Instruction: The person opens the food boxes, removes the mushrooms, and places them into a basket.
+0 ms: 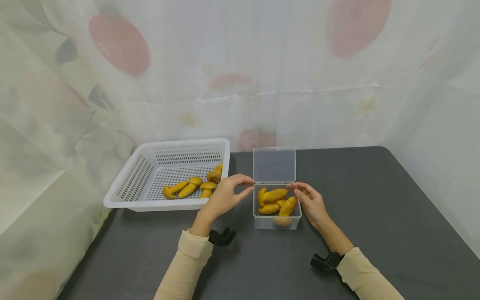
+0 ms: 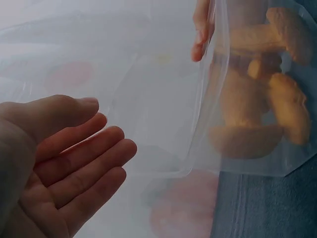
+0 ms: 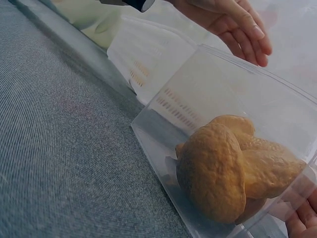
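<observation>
A small clear plastic box (image 1: 263,223) with several yellow mushrooms (image 1: 275,194) inside stands on the dark table. Its hinged lid (image 1: 274,166) is raised at the back. My left hand (image 1: 224,196) hovers by the box's left rim; in the left wrist view its fingers (image 2: 94,171) are loosely extended and hold nothing. At the back right corner of the box is my right hand (image 1: 312,204), fingertips right at the rim. Through the clear wall in the right wrist view, a large mushroom cap (image 3: 213,173) shows near the right fingers (image 3: 303,218).
A white perforated basket (image 1: 123,204) on the left of the table holds several more yellow mushrooms (image 1: 190,187). Behind the table hangs a pale printed curtain (image 1: 240,54), and another side of it runs along the left. Dark table surface (image 1: 360,200) extends to the right.
</observation>
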Demonstrator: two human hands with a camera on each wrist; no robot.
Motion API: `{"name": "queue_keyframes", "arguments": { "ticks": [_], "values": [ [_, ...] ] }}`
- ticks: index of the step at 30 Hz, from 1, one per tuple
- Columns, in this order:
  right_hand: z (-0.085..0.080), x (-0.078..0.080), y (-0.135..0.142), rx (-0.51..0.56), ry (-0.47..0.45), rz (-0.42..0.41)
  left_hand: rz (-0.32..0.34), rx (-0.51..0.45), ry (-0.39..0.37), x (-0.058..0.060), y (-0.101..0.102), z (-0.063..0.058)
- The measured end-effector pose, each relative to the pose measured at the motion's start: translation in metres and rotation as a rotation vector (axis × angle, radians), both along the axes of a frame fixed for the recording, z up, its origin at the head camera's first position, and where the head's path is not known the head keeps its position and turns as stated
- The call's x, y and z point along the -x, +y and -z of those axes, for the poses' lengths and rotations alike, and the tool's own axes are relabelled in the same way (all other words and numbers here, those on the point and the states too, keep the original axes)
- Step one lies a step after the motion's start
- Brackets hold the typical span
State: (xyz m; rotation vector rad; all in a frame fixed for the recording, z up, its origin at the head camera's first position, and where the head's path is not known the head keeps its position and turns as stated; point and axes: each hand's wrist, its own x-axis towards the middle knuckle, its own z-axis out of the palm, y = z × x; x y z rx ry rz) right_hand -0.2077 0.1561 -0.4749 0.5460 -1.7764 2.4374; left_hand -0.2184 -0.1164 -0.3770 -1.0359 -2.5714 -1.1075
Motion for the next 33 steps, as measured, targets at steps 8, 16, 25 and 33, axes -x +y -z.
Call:
{"name": "queue_keyframes", "arguments": {
  "ticks": [8,16,25,33],
  "values": [
    [0.000,0.000,0.000,-0.012,-0.007,0.007,0.057,0.034,-0.014,0.005,0.011,0.005],
    [-0.001,0.000,0.000,-0.004,-0.012,0.008,0.126,0.021,-0.057,0.004,0.025,0.005],
    [-0.002,-0.001,0.000,-0.015,-0.016,0.006,0.179,0.029,-0.087,0.003,0.045,0.013],
    [-0.001,-0.001,0.000,0.013,-0.008,0.003,0.223,0.065,-0.083,0.000,0.064,0.020]
  ]
}}
